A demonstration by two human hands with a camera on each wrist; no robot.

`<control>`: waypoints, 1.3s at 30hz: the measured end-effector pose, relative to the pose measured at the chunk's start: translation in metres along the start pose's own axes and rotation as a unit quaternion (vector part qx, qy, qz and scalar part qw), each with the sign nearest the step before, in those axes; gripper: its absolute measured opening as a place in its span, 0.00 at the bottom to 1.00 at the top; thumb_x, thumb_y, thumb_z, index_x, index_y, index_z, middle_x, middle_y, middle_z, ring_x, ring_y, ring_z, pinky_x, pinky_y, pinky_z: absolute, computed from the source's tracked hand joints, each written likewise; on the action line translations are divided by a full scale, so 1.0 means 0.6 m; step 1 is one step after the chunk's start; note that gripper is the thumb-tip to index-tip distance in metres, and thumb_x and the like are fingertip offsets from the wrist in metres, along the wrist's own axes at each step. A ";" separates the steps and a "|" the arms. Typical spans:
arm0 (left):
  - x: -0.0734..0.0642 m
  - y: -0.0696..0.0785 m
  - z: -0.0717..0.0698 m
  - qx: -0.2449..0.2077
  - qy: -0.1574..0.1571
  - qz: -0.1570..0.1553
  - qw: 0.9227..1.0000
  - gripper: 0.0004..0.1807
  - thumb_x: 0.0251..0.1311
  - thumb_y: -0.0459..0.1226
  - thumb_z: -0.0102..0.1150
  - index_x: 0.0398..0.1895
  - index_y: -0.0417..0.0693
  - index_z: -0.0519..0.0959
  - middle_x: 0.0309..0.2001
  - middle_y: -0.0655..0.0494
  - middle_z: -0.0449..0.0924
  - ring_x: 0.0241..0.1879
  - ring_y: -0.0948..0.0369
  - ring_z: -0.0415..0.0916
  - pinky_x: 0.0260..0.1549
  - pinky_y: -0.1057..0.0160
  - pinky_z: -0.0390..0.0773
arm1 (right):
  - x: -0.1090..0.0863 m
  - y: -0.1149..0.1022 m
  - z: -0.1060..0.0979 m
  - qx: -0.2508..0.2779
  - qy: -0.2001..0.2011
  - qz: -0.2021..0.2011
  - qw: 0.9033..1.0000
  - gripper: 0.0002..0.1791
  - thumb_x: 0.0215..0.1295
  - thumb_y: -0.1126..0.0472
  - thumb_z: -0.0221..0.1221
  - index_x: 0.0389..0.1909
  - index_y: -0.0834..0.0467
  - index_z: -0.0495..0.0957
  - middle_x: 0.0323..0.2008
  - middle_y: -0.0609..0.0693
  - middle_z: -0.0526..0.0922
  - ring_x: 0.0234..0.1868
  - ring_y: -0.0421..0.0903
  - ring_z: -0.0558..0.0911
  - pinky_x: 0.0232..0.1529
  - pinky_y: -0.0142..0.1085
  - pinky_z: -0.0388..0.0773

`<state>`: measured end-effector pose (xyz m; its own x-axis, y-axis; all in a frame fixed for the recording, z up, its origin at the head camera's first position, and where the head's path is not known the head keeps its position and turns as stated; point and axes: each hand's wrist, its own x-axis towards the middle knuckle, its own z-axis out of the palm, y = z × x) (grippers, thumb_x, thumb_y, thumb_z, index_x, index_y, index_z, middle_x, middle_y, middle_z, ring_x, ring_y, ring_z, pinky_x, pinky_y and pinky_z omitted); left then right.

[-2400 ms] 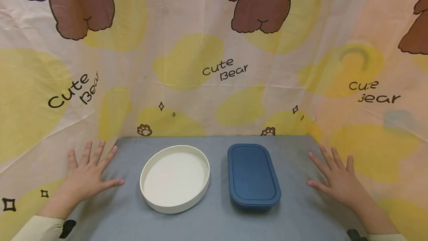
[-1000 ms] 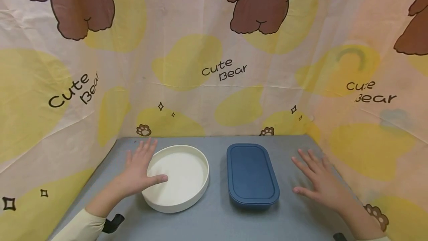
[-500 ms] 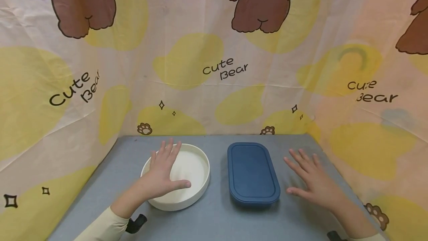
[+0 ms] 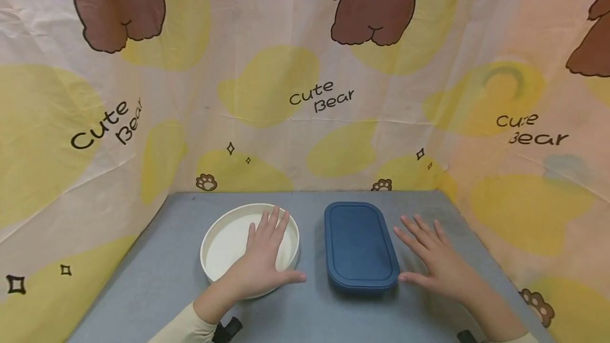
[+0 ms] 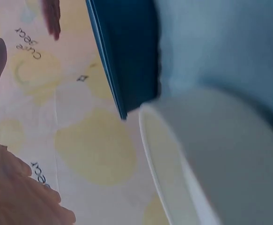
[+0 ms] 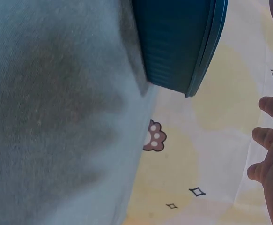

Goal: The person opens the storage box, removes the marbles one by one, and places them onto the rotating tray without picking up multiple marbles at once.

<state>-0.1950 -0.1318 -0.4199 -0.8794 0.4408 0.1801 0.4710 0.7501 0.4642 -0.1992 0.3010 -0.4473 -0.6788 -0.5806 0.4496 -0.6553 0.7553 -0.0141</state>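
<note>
A blue lidded rectangular box [image 4: 360, 245] sits on the table with its lid on, between my two hands. To its left is a round white shallow dish [image 4: 221, 247], with nothing visible inside. My left hand [image 4: 259, 266] hovers over the dish's right side, fingers straight and spread, thumb toward the box. It hides part of the dish in the head view. My right hand [image 4: 438, 263] is held just right of the box, fingers spread and thumb tip close to its lower right corner. Both hands hold nothing. The left wrist view shows the white dish [image 5: 230, 154] beside the blue box [image 5: 127, 51].
A grey-blue cloth covers the table [image 4: 305, 316]. Behind and on both sides hangs a printed curtain [image 4: 267, 89] with bears and lettering. Black straps [image 4: 227, 329] show at the wrists below the pale sleeves.
My left hand has moved right, from beside the table's left edge to across the white dish. My right hand has come left, closer to the box. Dish and box stay put.
</note>
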 end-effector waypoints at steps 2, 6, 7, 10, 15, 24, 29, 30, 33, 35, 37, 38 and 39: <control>0.003 0.012 0.008 -0.020 -0.004 0.006 1.000 0.73 0.48 0.70 0.69 0.84 0.51 0.33 0.83 0.50 0.24 0.82 0.45 0.20 0.76 0.30 0.27 | 0.002 -0.003 0.000 -0.003 -0.001 -0.003 1.000 0.58 0.53 0.32 0.71 0.81 0.50 0.57 0.82 0.53 0.52 0.84 0.52 0.40 0.82 0.50 0.22; 0.005 0.033 0.031 -0.067 -0.002 0.020 0.998 0.72 0.49 0.66 0.72 0.84 0.50 0.34 0.84 0.50 0.26 0.82 0.49 0.20 0.79 0.34 0.29 | 0.005 -0.012 0.002 -0.011 -0.007 -0.010 1.000 0.57 0.55 0.30 0.68 0.81 0.49 0.57 0.82 0.53 0.52 0.84 0.53 0.41 0.82 0.51 0.23; 0.005 0.038 0.037 -0.079 -0.003 0.021 0.997 0.72 0.50 0.66 0.72 0.84 0.52 0.34 0.84 0.52 0.26 0.82 0.51 0.19 0.79 0.37 0.29 | 0.006 -0.014 0.003 -0.011 -0.009 -0.010 1.000 0.57 0.55 0.30 0.68 0.81 0.49 0.56 0.82 0.53 0.52 0.84 0.53 0.41 0.82 0.52 0.24; 0.004 0.052 0.056 -0.117 -0.008 0.025 0.993 0.72 0.50 0.65 0.72 0.84 0.58 0.32 0.84 0.58 0.26 0.82 0.57 0.19 0.81 0.41 0.31 | 0.007 -0.019 0.006 -0.009 -0.014 -0.008 1.000 0.57 0.55 0.29 0.68 0.81 0.48 0.57 0.82 0.53 0.52 0.84 0.52 0.41 0.83 0.56 0.28; 0.004 0.069 0.084 -0.165 -0.006 0.016 0.986 0.71 0.47 0.70 0.71 0.83 0.69 0.30 0.84 0.65 0.26 0.83 0.56 0.23 0.80 0.37 0.41 | 0.004 -0.025 0.012 -0.004 -0.023 -0.003 1.000 0.56 0.56 0.28 0.66 0.81 0.48 0.57 0.82 0.52 0.53 0.84 0.52 0.41 0.83 0.54 0.26; 0.009 0.085 0.131 -0.212 0.023 -0.007 0.977 0.73 0.44 0.67 0.75 0.83 0.70 0.32 0.84 0.60 0.28 0.83 0.50 0.29 0.76 0.33 0.52 | 0.006 -0.038 0.017 0.019 -0.021 0.006 1.000 0.56 0.55 0.28 0.67 0.81 0.46 0.58 0.81 0.51 0.55 0.83 0.53 0.45 0.83 0.54 0.29; 0.009 0.083 0.155 -0.245 0.015 -0.026 0.969 0.74 0.44 0.65 0.77 0.83 0.70 0.31 0.84 0.54 0.29 0.82 0.45 0.31 0.74 0.28 0.52 | 0.011 -0.046 0.021 0.027 -0.031 0.011 0.999 0.56 0.53 0.29 0.70 0.79 0.48 0.61 0.81 0.50 0.55 0.83 0.53 0.48 0.84 0.53 0.32; 0.009 0.083 0.160 -0.249 0.013 -0.032 0.968 0.74 0.44 0.65 0.77 0.83 0.69 0.31 0.84 0.53 0.29 0.82 0.44 0.32 0.74 0.28 0.53 | 0.011 -0.048 0.022 0.028 -0.036 0.013 0.999 0.56 0.52 0.30 0.70 0.79 0.49 0.61 0.81 0.51 0.56 0.83 0.53 0.47 0.84 0.53 0.31; 0.013 0.080 0.177 -0.267 0.010 -0.053 0.962 0.74 0.45 0.62 0.78 0.84 0.62 0.33 0.84 0.48 0.33 0.82 0.42 0.36 0.75 0.29 0.53 | 0.012 -0.053 0.025 0.037 -0.046 0.019 0.998 0.57 0.51 0.30 0.71 0.79 0.48 0.62 0.81 0.50 0.57 0.83 0.52 0.47 0.84 0.51 0.30; 0.015 0.078 0.187 -0.287 0.009 -0.068 0.956 0.74 0.45 0.60 0.80 0.85 0.56 0.35 0.84 0.44 0.36 0.82 0.41 0.39 0.75 0.31 0.52 | 0.013 -0.057 0.028 0.043 -0.051 0.019 0.998 0.57 0.51 0.31 0.71 0.79 0.49 0.62 0.81 0.51 0.57 0.83 0.52 0.49 0.84 0.48 0.29; 0.018 0.077 0.197 -0.309 0.008 -0.081 0.948 0.74 0.45 0.58 0.80 0.84 0.50 0.36 0.83 0.40 0.38 0.81 0.40 0.41 0.76 0.31 0.52 | 0.013 -0.060 0.033 0.048 -0.051 0.014 0.997 0.56 0.51 0.31 0.72 0.79 0.49 0.62 0.80 0.51 0.59 0.82 0.55 0.52 0.84 0.46 0.28; 0.020 0.076 0.200 -0.319 0.009 -0.084 0.944 0.74 0.46 0.57 0.81 0.84 0.48 0.36 0.83 0.38 0.39 0.81 0.39 0.41 0.75 0.31 0.52 | 0.013 -0.062 0.035 0.048 -0.050 0.011 0.998 0.56 0.51 0.32 0.72 0.78 0.50 0.63 0.80 0.52 0.60 0.81 0.56 0.54 0.84 0.44 0.28; 0.022 0.075 0.203 -0.327 0.009 -0.088 0.941 0.74 0.46 0.57 0.81 0.84 0.47 0.36 0.82 0.37 0.39 0.81 0.38 0.41 0.75 0.30 0.52 | 0.014 -0.064 0.038 0.050 -0.048 0.007 0.998 0.56 0.51 0.32 0.72 0.78 0.50 0.64 0.79 0.52 0.61 0.81 0.58 0.56 0.84 0.44 0.27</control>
<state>-0.1768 -0.0318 -0.5023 -0.9433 0.3261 0.0625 0.1802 0.3450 0.9211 -0.1873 0.2605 -0.4633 -0.7141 -0.6002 0.3602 -0.6717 0.7324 -0.1114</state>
